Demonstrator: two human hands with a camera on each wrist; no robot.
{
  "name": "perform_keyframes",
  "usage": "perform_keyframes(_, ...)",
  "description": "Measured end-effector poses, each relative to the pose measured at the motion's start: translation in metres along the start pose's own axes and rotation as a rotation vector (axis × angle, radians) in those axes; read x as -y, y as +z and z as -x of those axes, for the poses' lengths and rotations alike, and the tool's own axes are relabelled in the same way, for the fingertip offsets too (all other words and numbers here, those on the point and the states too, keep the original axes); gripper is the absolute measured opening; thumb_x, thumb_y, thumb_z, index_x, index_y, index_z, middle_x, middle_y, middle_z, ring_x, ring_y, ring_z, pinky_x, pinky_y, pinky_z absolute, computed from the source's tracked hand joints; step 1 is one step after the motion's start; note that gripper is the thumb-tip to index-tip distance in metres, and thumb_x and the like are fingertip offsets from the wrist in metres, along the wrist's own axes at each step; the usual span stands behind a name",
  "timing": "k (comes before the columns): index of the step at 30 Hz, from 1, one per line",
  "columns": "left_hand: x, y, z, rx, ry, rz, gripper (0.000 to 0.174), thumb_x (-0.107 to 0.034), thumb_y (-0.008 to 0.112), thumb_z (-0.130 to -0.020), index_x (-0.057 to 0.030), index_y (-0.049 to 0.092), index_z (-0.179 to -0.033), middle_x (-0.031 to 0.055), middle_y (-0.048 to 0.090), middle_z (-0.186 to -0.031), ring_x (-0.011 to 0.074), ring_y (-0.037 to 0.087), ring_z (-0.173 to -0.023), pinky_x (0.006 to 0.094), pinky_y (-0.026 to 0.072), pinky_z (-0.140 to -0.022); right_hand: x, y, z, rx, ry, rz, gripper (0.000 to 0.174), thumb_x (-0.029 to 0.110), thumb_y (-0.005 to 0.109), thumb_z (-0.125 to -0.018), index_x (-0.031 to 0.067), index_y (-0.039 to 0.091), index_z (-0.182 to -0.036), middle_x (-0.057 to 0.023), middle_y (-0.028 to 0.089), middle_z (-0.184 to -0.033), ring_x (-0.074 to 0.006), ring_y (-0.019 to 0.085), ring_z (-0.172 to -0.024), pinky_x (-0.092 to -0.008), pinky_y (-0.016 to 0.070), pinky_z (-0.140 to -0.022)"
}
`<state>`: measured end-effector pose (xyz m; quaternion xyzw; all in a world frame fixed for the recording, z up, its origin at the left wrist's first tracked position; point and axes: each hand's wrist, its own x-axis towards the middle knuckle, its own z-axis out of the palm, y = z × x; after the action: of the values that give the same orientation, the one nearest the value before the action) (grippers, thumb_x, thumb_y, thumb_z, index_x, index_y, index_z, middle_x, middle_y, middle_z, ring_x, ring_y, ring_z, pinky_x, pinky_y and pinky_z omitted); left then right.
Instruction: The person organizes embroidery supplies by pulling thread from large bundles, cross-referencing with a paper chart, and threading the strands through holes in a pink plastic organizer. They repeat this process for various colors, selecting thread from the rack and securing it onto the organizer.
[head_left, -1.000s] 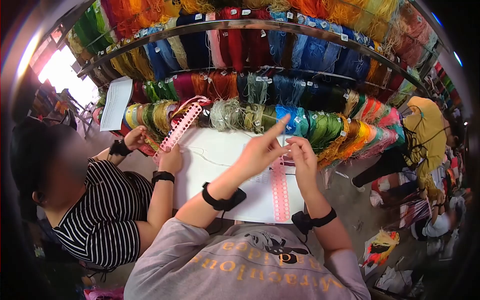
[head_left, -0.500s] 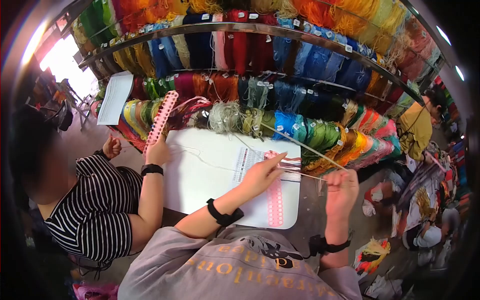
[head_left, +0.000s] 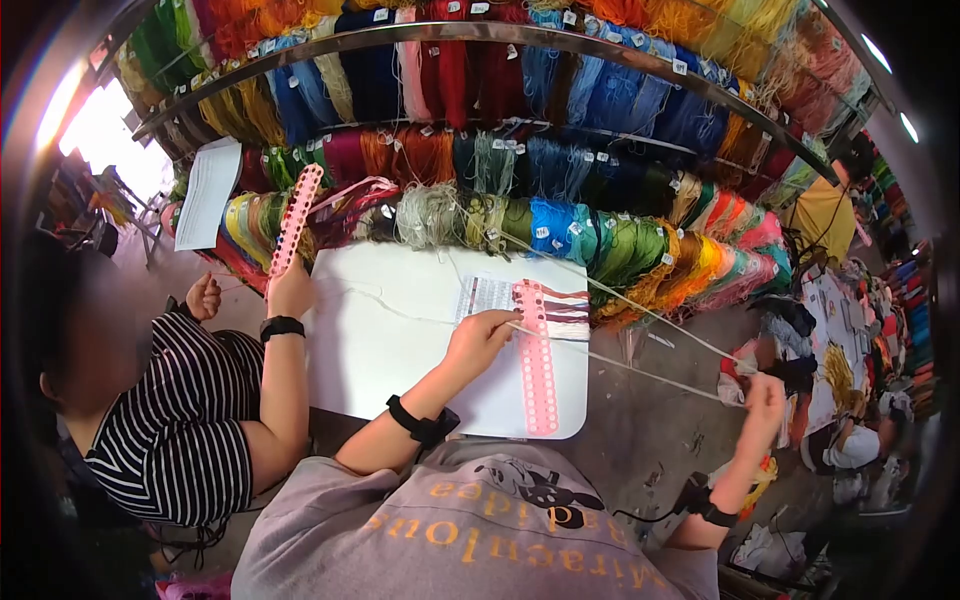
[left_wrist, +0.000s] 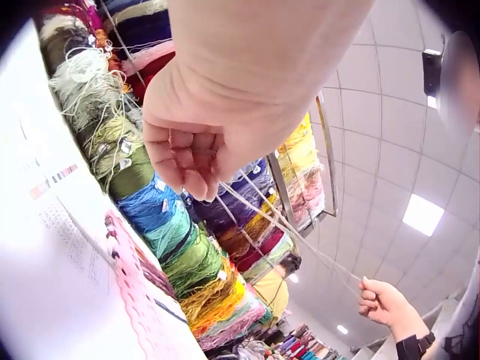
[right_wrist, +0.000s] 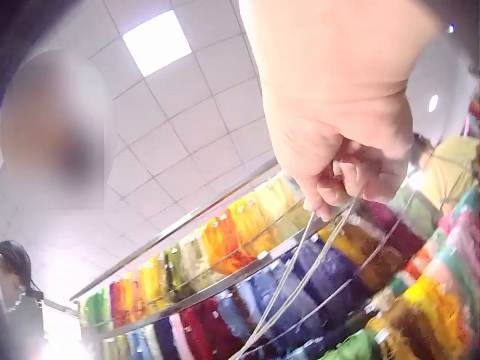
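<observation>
We are pinching a pale thread [head_left: 650,372] taut, left hand [head_left: 480,340] by the pink card [head_left: 538,385], right hand [head_left: 765,400] gripping its far end.

- Thread [left_wrist: 289,231]: pale spun fibre, matt; the fine strands look slightly fuzzy.
- Strip [head_left: 537,370]: pink plastic, smooth, low gloss, perforated with rows of round holes.
- Board [head_left: 390,340]: white, smooth, matt face; the base material cannot be told.
- Chart [head_left: 485,295]: printed paper, matt.
- Skeins [head_left: 620,250]: soft twisted fibre in many colours, faint sheen, loose fuzzy ends.
- Rail [head_left: 480,35]: metal, polished, reflective.
- Sheet [head_left: 205,195]: white paper, matt, flat.
- Shirt [head_left: 480,540]: grey knit cloth, matt, with orange printed lettering.
- Strap [head_left: 420,425]: black, matt, cloth-like.
- Ceiling tiles [right_wrist: 172,142]: white, matt, even surface.
</observation>
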<state>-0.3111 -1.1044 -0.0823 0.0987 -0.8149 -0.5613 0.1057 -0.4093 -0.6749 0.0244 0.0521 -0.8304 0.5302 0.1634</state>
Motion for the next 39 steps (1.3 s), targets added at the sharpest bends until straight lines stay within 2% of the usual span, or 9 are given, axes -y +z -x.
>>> perform_keyframes(4,0.024,-0.012,0.005,-0.043,0.054,-0.133,0.027,-0.006,0.057,-0.087,-0.0026,0.063,-0.113,0.0112,0.065,-0.093,0.0144,0.06,-0.069,0.0278,0.0494,-0.064,-0.06,-0.106,-0.03,-0.388,0.185,-0.266,0.018,0.019,0.056,-0.093,0.0041,0.063,-0.099,-0.0037,0.062,-0.089,-0.0114,0.057,-0.085,-0.0241,0.0441,-0.074)
perform_keyframes(6,0.035,-0.02,0.011,-0.105,0.066,-0.176,0.03,-0.005,0.057,-0.087,-0.0033,0.061,-0.116,0.0114,0.064,-0.097,0.0139,0.061,-0.07,0.0274,0.0495,-0.064,-0.078,-0.183,-0.046,-0.558,0.017,-0.41,0.026,0.021,0.052,-0.094,-0.0007,0.06,-0.108,-0.0114,0.062,-0.107,-0.0197,0.057,-0.104,-0.0318,0.0437,-0.09)
perform_keyframes(8,0.048,-0.028,0.012,-0.067,-0.095,-0.044,0.034,-0.006,0.058,-0.087,-0.0042,0.058,-0.121,0.0102,0.063,-0.105,0.0127,0.06,-0.074,0.0267,0.05,-0.066,-0.006,-0.163,-0.034,-0.681,-0.163,-0.363,0.032,0.021,0.049,-0.096,-0.0056,0.058,-0.11,-0.0149,0.061,-0.11,-0.0226,0.057,-0.105,-0.0343,0.0432,-0.092)
perform_keyframes(12,0.041,-0.019,0.017,0.1,-0.392,0.411,0.031,-0.015,0.057,-0.092,-0.0056,0.058,-0.122,0.0052,0.064,-0.104,0.0114,0.059,-0.077,0.0239,0.0501,-0.071,-0.04,-0.098,-0.046,-0.292,-0.13,-0.201,0.026,0.022,0.056,-0.093,0.0013,0.061,-0.107,-0.0018,0.058,-0.085,-0.0091,0.052,-0.076,-0.0231,0.0428,-0.069)
perform_keyframes(15,0.036,0.004,0.027,0.151,-0.571,0.644,0.038,-0.018,0.057,-0.093,-0.0051,0.051,-0.128,0.0045,0.062,-0.11,0.0123,0.063,-0.081,0.0234,0.0518,-0.073,-0.005,0.059,-0.004,0.115,0.03,-0.185,0.019,0.021,0.058,-0.091,0.0063,0.064,-0.102,0.0035,0.056,-0.081,-0.0056,0.048,-0.067,-0.02,0.0381,-0.061)
perform_keyframes(20,0.042,0.027,0.028,0.137,-0.737,1.043,0.051,-0.012,0.052,-0.094,0.0011,0.031,-0.139,0.0115,0.049,-0.126,0.0207,0.063,-0.096,0.0304,0.0544,-0.08,-0.03,0.235,0.063,0.704,-0.022,-0.194,0.015,0.009,0.053,-0.091,0.0017,0.06,-0.101,-0.0039,0.061,-0.074,-0.0109,0.056,-0.067,-0.0243,0.0462,-0.062)
perform_keyframes(28,0.042,0.041,0.016,0.068,-0.817,1.105,0.035,-0.013,0.049,-0.094,0.0002,0.044,-0.127,0.011,0.058,-0.113,0.0207,0.064,-0.096,0.0304,0.054,-0.082,-0.074,0.316,0.074,0.933,0.233,-0.264,0.011,0.007,0.054,-0.09,-0.0021,0.059,-0.093,-0.0058,0.061,-0.071,-0.0108,0.056,-0.059,-0.0227,0.0451,-0.054)
perform_keyframes(33,0.057,0.056,0.004,0.221,-0.766,1.076,0.022,-0.01,0.049,-0.094,-0.0003,0.054,-0.113,0.0091,0.063,-0.1,0.0174,0.065,-0.089,0.0288,0.0544,-0.077,-0.077,0.319,0.073,0.902,0.195,-0.216,0.014,0.011,0.055,-0.09,-0.0014,0.062,-0.09,-0.0059,0.063,-0.066,-0.0104,0.056,-0.054,-0.0237,0.0448,-0.05)
perform_keyframes(39,0.067,0.072,-0.002,0.012,-0.618,0.757,0.016,-0.009,0.049,-0.093,-0.0004,0.058,-0.104,0.0057,0.063,-0.089,0.014,0.065,-0.074,0.0265,0.0551,-0.068,-0.07,0.314,0.083,0.729,-0.003,-0.015,0.013,0.018,0.059,-0.086,0.0055,0.063,-0.088,-0.0094,0.065,-0.066,-0.0176,0.063,-0.055,-0.0301,0.0468,-0.051)
